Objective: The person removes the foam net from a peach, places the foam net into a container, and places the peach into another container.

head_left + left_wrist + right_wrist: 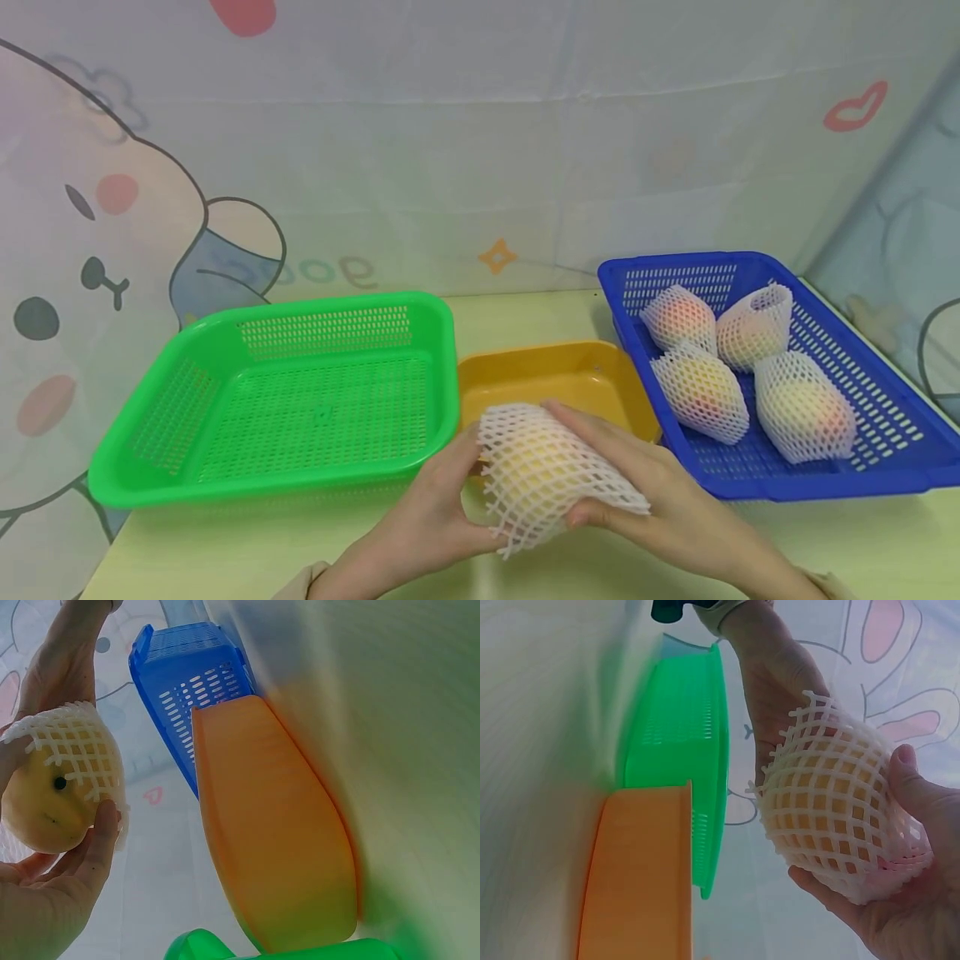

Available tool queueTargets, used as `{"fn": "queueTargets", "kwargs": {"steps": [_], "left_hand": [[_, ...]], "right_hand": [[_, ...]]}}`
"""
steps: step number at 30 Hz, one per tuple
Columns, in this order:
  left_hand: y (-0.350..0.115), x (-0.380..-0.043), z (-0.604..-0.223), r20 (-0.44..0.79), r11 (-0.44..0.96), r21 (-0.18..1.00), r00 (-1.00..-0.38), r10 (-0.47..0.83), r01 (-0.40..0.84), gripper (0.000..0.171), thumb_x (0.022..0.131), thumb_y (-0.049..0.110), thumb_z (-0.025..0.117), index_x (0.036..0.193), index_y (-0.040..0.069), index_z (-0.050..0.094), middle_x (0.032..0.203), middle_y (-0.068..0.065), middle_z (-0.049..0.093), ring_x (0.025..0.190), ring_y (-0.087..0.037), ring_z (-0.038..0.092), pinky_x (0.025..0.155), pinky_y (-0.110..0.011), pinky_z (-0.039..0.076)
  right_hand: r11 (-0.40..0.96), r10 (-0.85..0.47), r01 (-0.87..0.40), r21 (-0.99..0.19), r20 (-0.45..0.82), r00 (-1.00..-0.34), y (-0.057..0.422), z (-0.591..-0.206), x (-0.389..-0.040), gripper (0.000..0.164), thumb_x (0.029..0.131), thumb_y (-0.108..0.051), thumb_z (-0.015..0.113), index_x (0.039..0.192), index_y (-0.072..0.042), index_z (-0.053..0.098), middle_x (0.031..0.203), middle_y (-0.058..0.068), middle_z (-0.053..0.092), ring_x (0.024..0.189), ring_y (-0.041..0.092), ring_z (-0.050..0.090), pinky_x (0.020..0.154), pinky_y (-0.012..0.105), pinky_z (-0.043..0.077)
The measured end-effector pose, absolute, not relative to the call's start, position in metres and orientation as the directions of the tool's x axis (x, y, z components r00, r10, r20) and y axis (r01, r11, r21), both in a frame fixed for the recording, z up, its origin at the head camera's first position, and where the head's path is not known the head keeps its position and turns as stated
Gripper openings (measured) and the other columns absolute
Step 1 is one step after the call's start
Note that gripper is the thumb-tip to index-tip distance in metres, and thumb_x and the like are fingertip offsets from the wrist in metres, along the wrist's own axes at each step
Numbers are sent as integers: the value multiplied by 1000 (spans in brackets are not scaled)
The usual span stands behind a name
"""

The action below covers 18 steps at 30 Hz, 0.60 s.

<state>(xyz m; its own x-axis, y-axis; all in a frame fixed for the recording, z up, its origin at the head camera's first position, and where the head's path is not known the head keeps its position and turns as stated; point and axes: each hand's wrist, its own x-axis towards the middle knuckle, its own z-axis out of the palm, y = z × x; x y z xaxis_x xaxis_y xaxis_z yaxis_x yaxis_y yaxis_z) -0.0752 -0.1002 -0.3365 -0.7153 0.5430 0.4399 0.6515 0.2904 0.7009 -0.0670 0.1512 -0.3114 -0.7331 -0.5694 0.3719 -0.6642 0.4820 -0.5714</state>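
While the blue basket (825,486) on your right carries four netted fruits (705,392) grouped toward its left side, yellow with red blushes showing through the mesh, the green basket (270,487) on your left shows its slotted floor. Between them you have a shallow orange tray (555,387), its near part hidden from the head view by your hands.

You hold another fruit (45,810) raised off the counter (195,558), apart from the tray, in a white foam net (551,467); its yellow end, with a dark spot, shows bare at the net's opening. Your left hand (438,508) grips that end, thumb and fingers partly spread around it. Your right hand (652,500) holds the other end through the mesh, thumb opposite fingers.

Beneath everything, your counter is pale yellow-green; behind it hangs a creased, cartoon-printed cloth (465,167).
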Motion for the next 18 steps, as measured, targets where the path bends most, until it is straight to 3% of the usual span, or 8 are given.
{"fn": "queueTargets", "kwargs": {"steps": [13, 18], "left_hand": [[-100, -71, -335, 399, 343, 718, -761, 511, 606, 97, 56, 8, 85, 141, 17, 39, 130, -1, 52, 110, -13, 55, 88, -28, 55], [-100, -71, -333, 391, 344, 730, -773, 499, 591, 102, 56, 9, 86, 144, 18, 35, 133, -2, 51, 113, -15, 56, 88, -27, 55]], "right_hand": [[477, -575, -697, -536, 409, -709, 153, -311, -69, 80, 80, -17, 75, 149, -19, 35, 144, -5, 50, 124, 11, 55, 95, 30, 52], [473, -526, -681, -559, 441, -727, 153, -310, -70, 76, 77, -18, 79, 144, -20, 44, 137, -3, 57, 108, 6, 61, 85, 23, 53]]}}
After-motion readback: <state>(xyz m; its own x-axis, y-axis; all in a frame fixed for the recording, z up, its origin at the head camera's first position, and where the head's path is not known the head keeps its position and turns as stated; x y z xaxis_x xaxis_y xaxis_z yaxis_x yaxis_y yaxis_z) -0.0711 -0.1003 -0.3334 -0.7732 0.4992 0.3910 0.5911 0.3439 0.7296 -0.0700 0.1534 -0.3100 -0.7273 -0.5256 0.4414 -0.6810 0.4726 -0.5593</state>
